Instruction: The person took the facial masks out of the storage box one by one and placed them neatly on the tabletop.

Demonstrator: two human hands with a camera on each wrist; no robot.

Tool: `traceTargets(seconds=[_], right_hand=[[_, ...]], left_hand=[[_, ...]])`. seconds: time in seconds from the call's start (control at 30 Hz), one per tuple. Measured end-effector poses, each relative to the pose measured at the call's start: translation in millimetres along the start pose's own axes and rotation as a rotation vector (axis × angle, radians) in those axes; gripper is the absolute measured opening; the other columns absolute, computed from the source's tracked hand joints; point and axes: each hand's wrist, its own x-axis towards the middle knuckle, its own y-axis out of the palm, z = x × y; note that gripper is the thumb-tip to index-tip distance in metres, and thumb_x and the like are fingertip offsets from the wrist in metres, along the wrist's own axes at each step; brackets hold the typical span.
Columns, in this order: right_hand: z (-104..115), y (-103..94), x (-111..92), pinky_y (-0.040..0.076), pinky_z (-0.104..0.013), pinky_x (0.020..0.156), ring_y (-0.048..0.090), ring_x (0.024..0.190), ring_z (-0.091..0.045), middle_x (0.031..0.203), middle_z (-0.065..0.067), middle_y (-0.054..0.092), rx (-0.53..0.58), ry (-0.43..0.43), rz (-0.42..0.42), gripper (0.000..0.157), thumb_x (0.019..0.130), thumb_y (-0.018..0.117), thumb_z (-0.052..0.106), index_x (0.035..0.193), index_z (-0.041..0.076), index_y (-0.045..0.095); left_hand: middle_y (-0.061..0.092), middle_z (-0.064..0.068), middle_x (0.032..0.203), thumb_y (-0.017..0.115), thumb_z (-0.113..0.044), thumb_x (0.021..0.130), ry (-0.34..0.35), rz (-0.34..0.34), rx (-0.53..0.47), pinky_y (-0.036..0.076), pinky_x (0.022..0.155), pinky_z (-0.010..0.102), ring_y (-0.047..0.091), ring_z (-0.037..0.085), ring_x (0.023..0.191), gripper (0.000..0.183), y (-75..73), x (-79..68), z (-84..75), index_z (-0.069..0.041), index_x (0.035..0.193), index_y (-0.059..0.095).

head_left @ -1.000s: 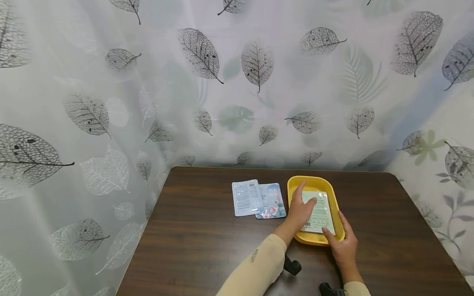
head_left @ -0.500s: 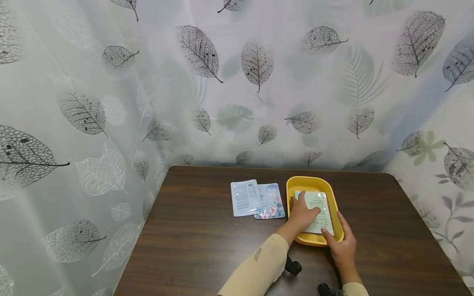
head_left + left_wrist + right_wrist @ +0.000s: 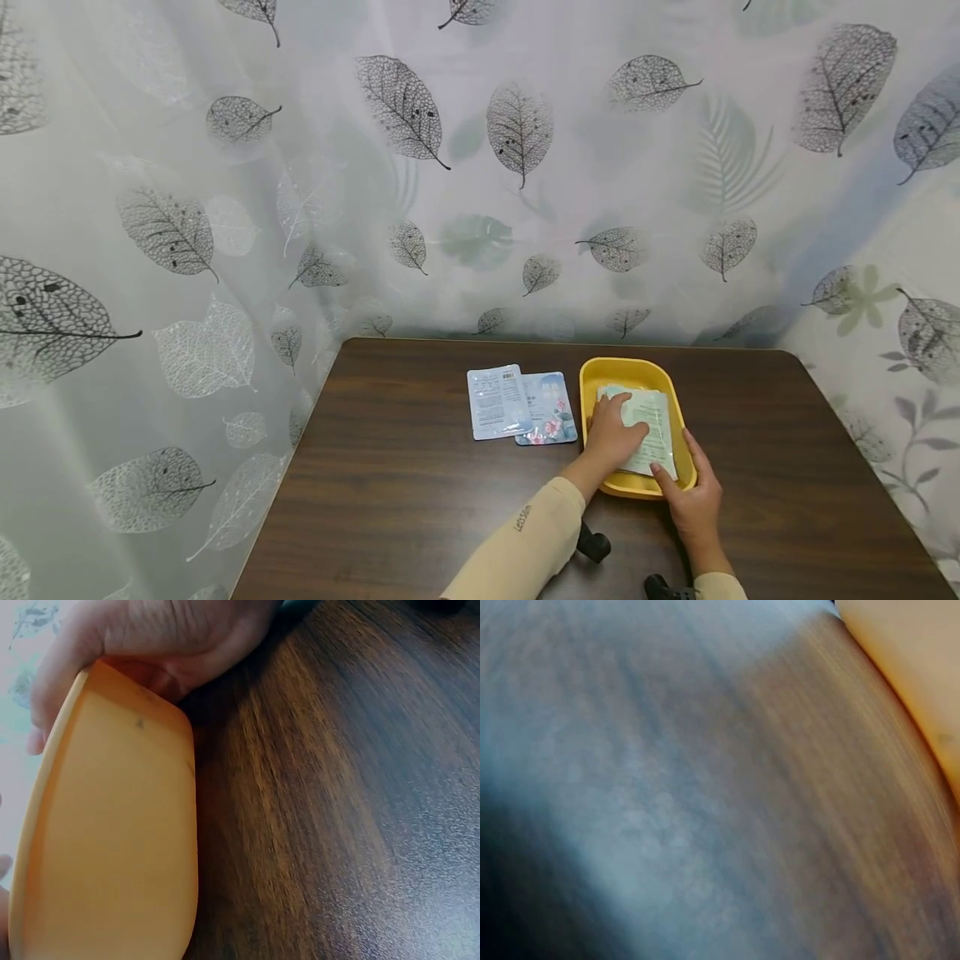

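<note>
A yellow plastic tray [image 3: 630,367] stands on the table, holding light-green printed sachets [image 3: 654,417] that fan slightly. My left hand [image 3: 609,437] reaches in from the left and grips the sachets, thumb on top and fingers curled at their left edge. My right hand [image 3: 697,504] holds the tray's near right corner, thumb at the rim and fingers along the outer wall. The left wrist view shows the tray's outer wall [image 3: 120,817] and the right hand [image 3: 172,637] at its end. Only a blurred piece of the tray [image 3: 915,667] appears in the right wrist view.
Left of the tray lie two flat sachets, a pale blue printed one [image 3: 498,404] overlapping a blue one with pink flowers [image 3: 553,417]. All sit on a dark wood-grain table [image 3: 390,492]. Behind it hangs a leaf-patterned curtain [image 3: 480,208].
My left hand's spread fingers have drawn in and curled at the sachets. The green sachets have shifted and fanned out a little. My right hand keeps its hold on the tray.
</note>
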Motion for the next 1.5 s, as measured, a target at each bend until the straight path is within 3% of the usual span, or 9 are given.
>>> traceTargets(seconds=[0.23,0.4,0.6,0.8,0.97,1.1,1.27,1.5], right_hand=[[0,0.7,1,0.036,0.001,0.096,0.049,0.118,0.013,0.146,-0.031,0.053,0.010,-0.041,-0.010,0.069,0.079,0.077,-0.005,0.145,-0.002,0.054],[-12,0.7,4,0.035,0.001,0.096,0.047,0.118,0.014,0.146,-0.031,0.054,-0.008,-0.016,-0.009,0.072,0.078,0.078,-0.005,0.145,0.002,0.055],[-39,0.7,9,0.034,0.002,0.097,0.045,0.122,0.014,0.151,-0.021,0.053,-0.043,0.032,0.005,0.077,0.079,0.081,-0.001,0.150,0.012,0.053],[-42,-1.4,11,0.033,0.003,0.096,0.044,0.121,0.015,0.152,-0.018,0.053,-0.039,0.034,0.020,0.078,0.079,0.082,0.002,0.150,0.015,0.053],[-44,0.5,12,0.033,0.003,0.096,0.044,0.121,0.015,0.150,-0.020,0.054,-0.034,0.018,0.012,0.079,0.077,0.083,-0.001,0.149,0.013,0.054],[-44,2.4,11,0.032,0.003,0.098,0.044,0.123,0.015,0.152,-0.022,0.052,-0.047,0.022,0.011,0.077,0.080,0.081,-0.001,0.151,0.011,0.052],[-39,2.2,10,0.032,0.003,0.097,0.043,0.122,0.016,0.151,-0.021,0.053,-0.053,0.035,0.003,0.077,0.080,0.081,0.000,0.150,0.012,0.052],[-6,-0.4,3,0.037,0.001,0.094,0.048,0.117,0.012,0.146,-0.030,0.053,-0.005,-0.001,0.000,0.072,0.079,0.079,-0.004,0.146,0.002,0.055]], left_hand=[[0.035,-0.012,0.165,0.071,-0.031,0.088,0.119,0.028,-0.052,0.036,0.122,0.039,0.035,0.017,0.153,0.056,-5.8,-2.4,0.3,-0.027,0.143,0.059],[0.033,-0.006,0.167,0.073,-0.031,0.087,0.125,0.064,-0.043,0.036,0.122,0.043,0.035,0.022,0.153,0.058,-9.4,-6.9,-1.2,-0.028,0.143,0.058],[0.039,-0.005,0.164,0.071,-0.034,0.089,0.141,0.105,0.004,0.037,0.121,0.041,0.041,0.021,0.150,0.060,-8.6,-8.3,1.2,-0.030,0.146,0.055],[0.039,-0.011,0.163,0.069,-0.033,0.091,0.177,0.136,0.018,0.037,0.121,0.037,0.039,0.016,0.150,0.063,-7.6,-7.1,2.0,-0.025,0.151,0.052],[0.035,-0.009,0.165,0.066,-0.038,0.092,0.172,0.161,0.108,0.036,0.122,0.038,0.038,0.017,0.151,0.066,-8.2,-7.4,2.1,-0.027,0.154,0.047],[0.035,-0.005,0.165,0.065,-0.041,0.092,0.155,0.164,0.145,0.035,0.122,0.037,0.038,0.018,0.151,0.068,-6.8,-8.1,3.0,-0.027,0.155,0.044],[0.037,-0.006,0.165,0.065,-0.039,0.092,0.164,0.147,0.122,0.034,0.122,0.036,0.038,0.017,0.151,0.069,-5.1,-8.1,3.3,-0.026,0.156,0.044],[0.036,-0.007,0.165,0.064,-0.034,0.093,0.184,0.109,0.039,0.034,0.123,0.039,0.037,0.018,0.152,0.069,-5.7,-9.1,4.7,-0.028,0.158,0.040]])
